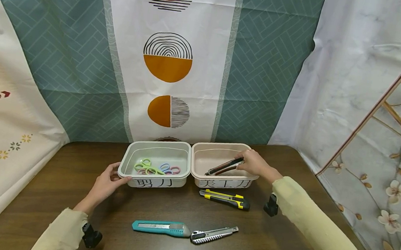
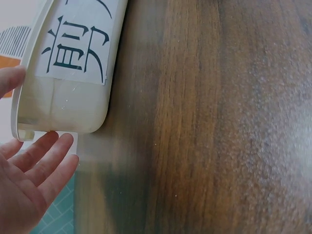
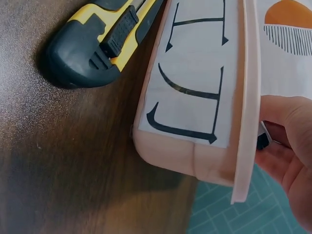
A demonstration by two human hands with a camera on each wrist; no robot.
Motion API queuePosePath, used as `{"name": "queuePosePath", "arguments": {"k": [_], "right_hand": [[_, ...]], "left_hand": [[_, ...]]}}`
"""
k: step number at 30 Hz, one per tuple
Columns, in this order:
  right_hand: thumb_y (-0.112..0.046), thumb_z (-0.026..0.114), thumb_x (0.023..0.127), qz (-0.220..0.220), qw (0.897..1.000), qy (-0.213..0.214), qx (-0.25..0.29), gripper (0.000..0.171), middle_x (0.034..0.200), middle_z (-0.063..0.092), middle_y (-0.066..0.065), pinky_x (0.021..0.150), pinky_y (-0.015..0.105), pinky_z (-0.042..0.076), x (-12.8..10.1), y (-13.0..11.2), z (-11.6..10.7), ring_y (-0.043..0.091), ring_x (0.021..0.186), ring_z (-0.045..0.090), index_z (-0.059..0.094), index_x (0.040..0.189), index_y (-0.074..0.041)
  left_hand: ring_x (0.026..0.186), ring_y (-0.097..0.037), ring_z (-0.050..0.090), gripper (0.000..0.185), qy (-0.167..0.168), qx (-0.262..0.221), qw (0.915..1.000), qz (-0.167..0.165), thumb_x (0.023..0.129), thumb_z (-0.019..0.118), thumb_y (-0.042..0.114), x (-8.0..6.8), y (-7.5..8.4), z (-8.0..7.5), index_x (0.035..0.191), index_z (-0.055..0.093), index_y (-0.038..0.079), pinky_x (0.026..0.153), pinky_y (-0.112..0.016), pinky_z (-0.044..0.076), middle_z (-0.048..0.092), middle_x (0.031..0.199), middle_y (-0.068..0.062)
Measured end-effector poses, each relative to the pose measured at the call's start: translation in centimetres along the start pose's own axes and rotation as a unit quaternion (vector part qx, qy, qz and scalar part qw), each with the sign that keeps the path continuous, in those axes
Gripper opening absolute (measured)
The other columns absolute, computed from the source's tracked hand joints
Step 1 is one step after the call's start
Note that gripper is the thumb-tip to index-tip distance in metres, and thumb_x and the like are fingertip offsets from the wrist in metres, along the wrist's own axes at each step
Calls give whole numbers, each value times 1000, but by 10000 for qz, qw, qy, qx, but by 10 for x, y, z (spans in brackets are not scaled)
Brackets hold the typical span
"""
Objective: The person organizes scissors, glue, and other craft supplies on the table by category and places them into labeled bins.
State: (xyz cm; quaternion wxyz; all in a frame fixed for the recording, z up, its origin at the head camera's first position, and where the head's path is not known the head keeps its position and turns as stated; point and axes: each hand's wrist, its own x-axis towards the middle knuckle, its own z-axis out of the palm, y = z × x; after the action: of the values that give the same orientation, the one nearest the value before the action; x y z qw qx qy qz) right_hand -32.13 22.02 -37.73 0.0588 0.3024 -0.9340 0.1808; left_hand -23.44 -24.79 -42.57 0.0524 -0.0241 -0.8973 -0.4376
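Nearest to us, two knives (image 1: 161,228) lie on the surface (image 1: 283,245). Our right hand (image 1: 254,164) grips a dark knife (image 1: 224,166) over the pink bin (image 1: 217,181), where knives belong; our left hand (image 1: 106,182), fingers (image 2: 46,158) relaxed, steadies the green bin (image 1: 137,175) of scissors (image 1: 156,168).

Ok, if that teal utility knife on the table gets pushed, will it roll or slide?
The teal utility knife looks flat-bodied and lies flat, so it would probably slide rather than roll. It seems rigid. The wooden table looks smooth, so it may spin if nudged off-centre.
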Motion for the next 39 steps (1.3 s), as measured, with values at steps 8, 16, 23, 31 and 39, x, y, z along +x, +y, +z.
{"name": "queuePosePath", "arguments": {"k": [8,16,23,31,39], "right_hand": [[-6,77,69,18,9996,-255,-78,30,90,69,11,65,30,45,5,11,5,13,69,54,69,96,3],[-6,75,71,74,9988,-493,-6,26,91,68,8,66,30,45,7,14,10,11,68,52,69,96,1],[-3,71,73,41,9975,-704,-50,19,86,67,6,69,34,47,14,14,12,13,72,56,69,92,-1],[1,63,80,-39,9977,-643,215,19,93,67,16,75,37,49,20,11,6,23,83,63,67,97,7],[-14,65,83,-368,9958,-618,565,25,100,66,17,76,34,49,12,-7,-4,22,85,62,67,100,3]], "left_hand": [[94,-27,56,72,6,38,10000,-27,83,65,33,1,1,1,135,30,-2,68,-24,44,55,115,-26],[96,-28,56,72,-2,7,10000,-35,84,65,33,1,1,1,136,29,-2,68,-23,45,55,116,-26],[98,-29,56,72,-39,4,10000,-26,84,64,34,1,3,0,136,28,-2,70,-23,45,54,117,-26],[97,-29,56,72,-22,45,10000,24,84,64,34,1,2,-1,135,29,-2,71,-28,46,55,115,-25],[97,-29,56,72,-37,21,10000,-4,84,64,34,0,-1,0,136,29,-2,72,-28,46,54,116,-25]]}}
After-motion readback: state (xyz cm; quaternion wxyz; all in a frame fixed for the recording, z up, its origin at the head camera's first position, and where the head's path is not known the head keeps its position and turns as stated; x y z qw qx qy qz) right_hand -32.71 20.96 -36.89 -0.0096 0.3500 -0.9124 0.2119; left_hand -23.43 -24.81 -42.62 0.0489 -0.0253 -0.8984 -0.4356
